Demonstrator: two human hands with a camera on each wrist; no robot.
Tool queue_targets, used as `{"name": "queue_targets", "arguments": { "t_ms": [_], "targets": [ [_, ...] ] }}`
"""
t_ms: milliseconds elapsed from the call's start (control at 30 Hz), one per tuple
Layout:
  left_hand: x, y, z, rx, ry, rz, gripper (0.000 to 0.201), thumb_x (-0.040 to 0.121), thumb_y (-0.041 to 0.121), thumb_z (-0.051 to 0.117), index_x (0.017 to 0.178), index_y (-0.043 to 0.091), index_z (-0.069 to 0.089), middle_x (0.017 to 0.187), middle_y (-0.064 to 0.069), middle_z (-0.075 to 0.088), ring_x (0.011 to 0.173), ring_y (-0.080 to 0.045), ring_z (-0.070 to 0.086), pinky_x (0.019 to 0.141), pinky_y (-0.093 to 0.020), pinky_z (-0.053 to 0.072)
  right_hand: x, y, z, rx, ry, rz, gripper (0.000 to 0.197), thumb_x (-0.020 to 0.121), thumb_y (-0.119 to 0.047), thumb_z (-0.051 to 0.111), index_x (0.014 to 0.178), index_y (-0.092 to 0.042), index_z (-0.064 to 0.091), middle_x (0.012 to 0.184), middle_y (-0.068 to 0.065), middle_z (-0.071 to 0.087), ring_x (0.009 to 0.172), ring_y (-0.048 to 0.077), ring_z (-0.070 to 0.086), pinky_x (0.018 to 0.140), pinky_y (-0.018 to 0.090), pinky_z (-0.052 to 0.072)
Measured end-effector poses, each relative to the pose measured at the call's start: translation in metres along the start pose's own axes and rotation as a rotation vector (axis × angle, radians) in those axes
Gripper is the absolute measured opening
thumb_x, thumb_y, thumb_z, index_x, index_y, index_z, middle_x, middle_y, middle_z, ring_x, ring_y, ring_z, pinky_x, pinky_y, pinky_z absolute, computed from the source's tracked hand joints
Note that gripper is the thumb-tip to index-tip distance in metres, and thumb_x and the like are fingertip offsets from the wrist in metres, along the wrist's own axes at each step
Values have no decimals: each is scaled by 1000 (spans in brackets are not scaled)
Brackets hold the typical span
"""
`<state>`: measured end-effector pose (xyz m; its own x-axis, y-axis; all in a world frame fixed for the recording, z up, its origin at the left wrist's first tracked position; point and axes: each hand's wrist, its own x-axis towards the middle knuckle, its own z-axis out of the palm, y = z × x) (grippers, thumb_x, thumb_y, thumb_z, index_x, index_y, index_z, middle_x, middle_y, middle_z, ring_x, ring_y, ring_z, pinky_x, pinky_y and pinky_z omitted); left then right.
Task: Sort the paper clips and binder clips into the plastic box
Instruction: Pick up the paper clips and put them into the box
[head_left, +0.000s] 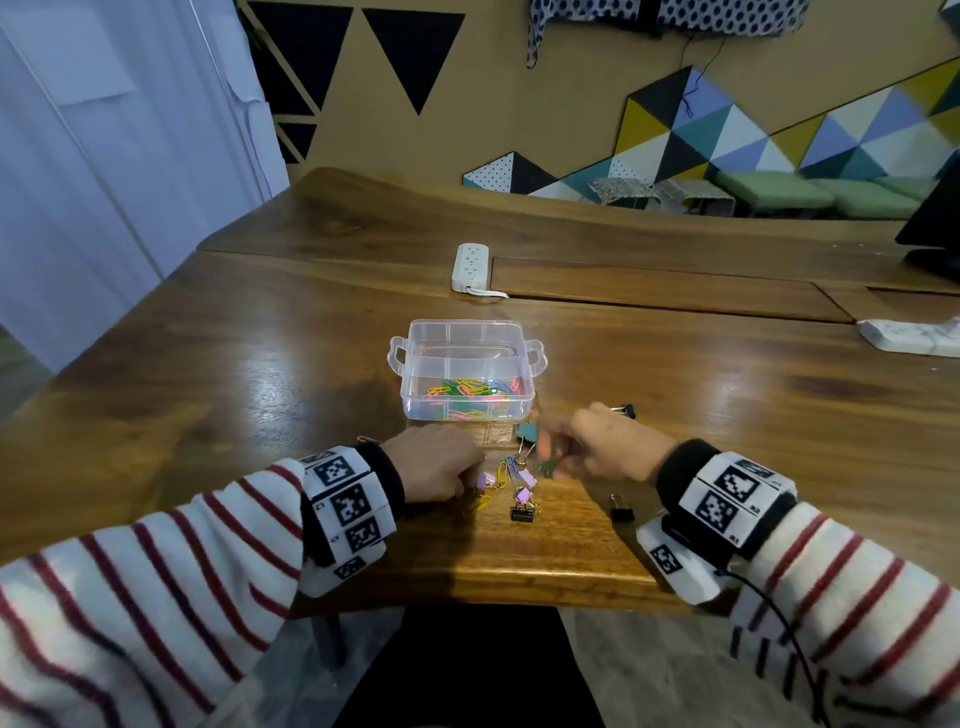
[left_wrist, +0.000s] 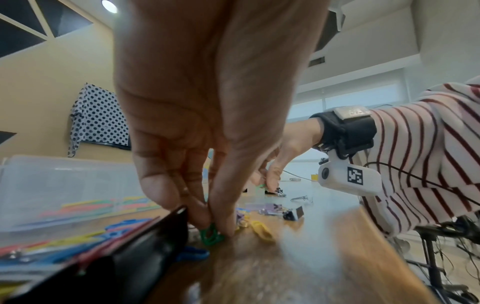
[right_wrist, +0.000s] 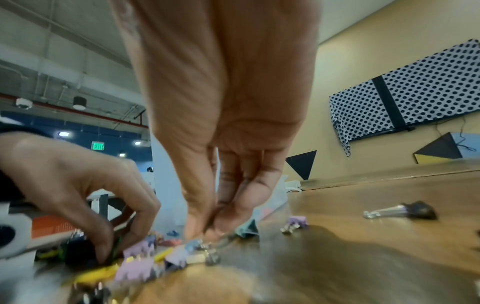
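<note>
The clear plastic box stands mid-table with several coloured paper clips in its near compartment. Between my hands lies a pile of loose clips: lilac binder clips, yellow paper clips, a teal binder clip and a black binder clip. My left hand pinches a green paper clip against the table with thumb and fingers. My right hand is blurred; its thumb and fingertips are pinched together on a small green clip.
More black binder clips lie right of the pile and behind my right hand. A black object fills the left wrist view's foreground. A white power strip sits beyond the box. The table's front edge is near my wrists.
</note>
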<state>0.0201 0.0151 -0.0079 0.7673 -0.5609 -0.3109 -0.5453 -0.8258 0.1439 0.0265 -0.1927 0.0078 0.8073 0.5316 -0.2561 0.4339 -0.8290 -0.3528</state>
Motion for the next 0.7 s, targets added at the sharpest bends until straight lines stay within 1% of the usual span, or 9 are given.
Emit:
{"name": "queue_targets", "arguments": {
  "t_ms": [100,200,300,367,433,500,567,667,700],
  "targets": [
    [2,-5,-5,-49,19,28,19,84,15,59,102,9,62,108,-8,66,103,-21,58,80,-32,45,9,-16,-6,-22,68,-50,25,85,-1,52,103,-16,61,79,0,61,69,14,54,67,20,40],
    [-1,-9,-14,-46,95,45,18,84,16,59,100,8,64,102,-7,68,98,-20,60,76,-26,41,24,-31,-4,-1,80,-10,22,84,2,51,95,-8,67,87,8,67,75,13,54,67,14,37],
    [-7,-21,-24,-119,186,51,12,83,14,62,93,9,66,89,-4,65,85,-15,59,73,-25,41,39,-41,7,-41,43,83,17,85,-5,54,98,-4,64,105,15,65,98,24,60,75,22,41],
    [-10,-31,-32,-244,245,27,9,82,8,62,90,8,67,76,3,62,69,3,56,63,-10,39,44,-46,15,-73,16,116,18,85,-10,57,101,-3,62,108,15,63,102,26,59,75,23,40],
    [-7,-40,-42,-365,299,-18,12,82,5,61,89,8,70,68,7,63,60,13,57,59,0,38,45,-49,21,-94,25,128,21,85,-13,59,103,-4,60,109,14,63,102,26,59,74,22,39],
    [0,-48,-54,-419,348,-72,12,82,8,62,90,11,71,68,9,65,58,12,56,60,4,39,45,-50,23,-124,37,146,23,85,-12,59,107,-5,59,112,13,62,104,27,59,78,26,44],
    [12,-55,-64,-430,385,-110,14,83,7,63,93,11,72,73,7,66,63,10,56,59,6,39,44,-53,23,-173,29,169,23,86,-10,57,109,-6,58,114,13,60,105,30,58,86,33,48],
    [32,-62,-69,-452,404,-172,22,86,-1,54,99,9,69,80,-2,67,62,3,59,61,-4,47,45,-57,24,-259,39,163,22,86,-10,56,108,-8,56,112,12,59,104,31,58,85,36,49],
    [38,-64,-68,-476,405,-198,25,87,-4,50,101,6,69,81,-5,66,58,2,60,58,-5,47,45,-56,24,-261,36,158,22,86,-10,56,108,-8,55,112,12,59,105,30,58,85,36,49]
  ]
}}
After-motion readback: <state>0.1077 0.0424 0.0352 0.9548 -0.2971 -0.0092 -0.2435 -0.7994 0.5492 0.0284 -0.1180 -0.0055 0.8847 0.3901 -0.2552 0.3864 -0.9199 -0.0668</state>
